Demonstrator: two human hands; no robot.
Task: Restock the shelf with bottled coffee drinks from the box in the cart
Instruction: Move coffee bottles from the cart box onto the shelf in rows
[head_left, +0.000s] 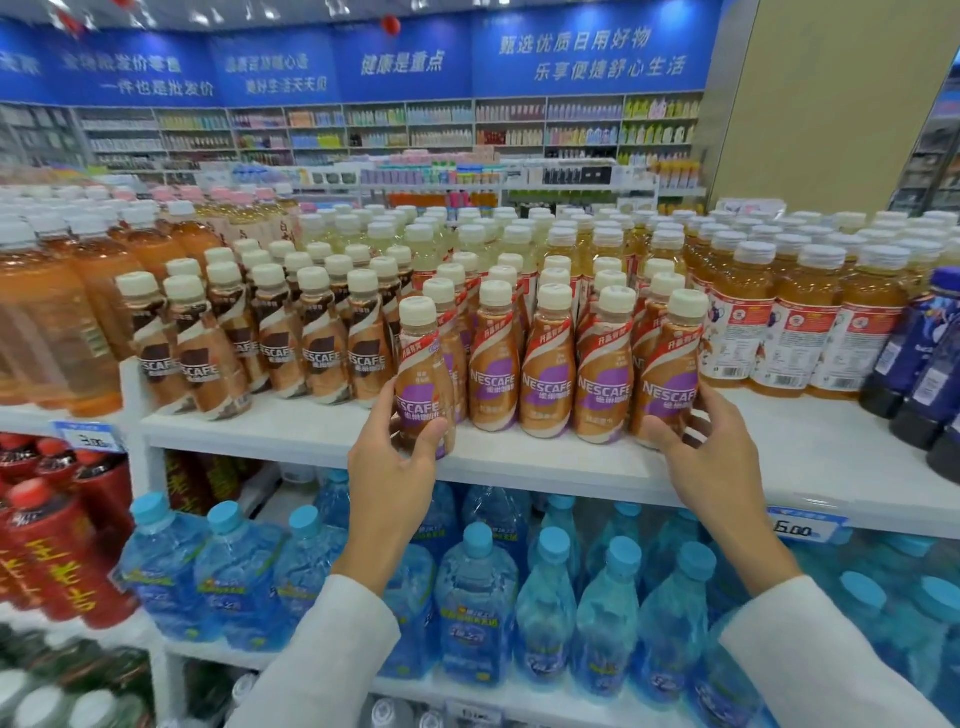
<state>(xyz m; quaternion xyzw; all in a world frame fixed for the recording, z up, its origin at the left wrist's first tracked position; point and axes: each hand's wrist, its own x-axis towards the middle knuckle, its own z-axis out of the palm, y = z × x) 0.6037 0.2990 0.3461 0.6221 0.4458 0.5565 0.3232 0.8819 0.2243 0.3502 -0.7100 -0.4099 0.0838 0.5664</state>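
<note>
Shelving step. Left hand (397, 467) grips purple-labelled brown plastic coffee bottle (423, 384); right hand (698, 457) grips row-end coffee bottle (670, 374) on white shelf (311, 436). Next, likely: square up, release.

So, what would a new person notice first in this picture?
The left hand grips the left bottle and the right hand the right bottle, at both ends of the front purple-label row on the white shelf. Blue water bottles fill the shelf below; blue banners span the far wall.
</note>
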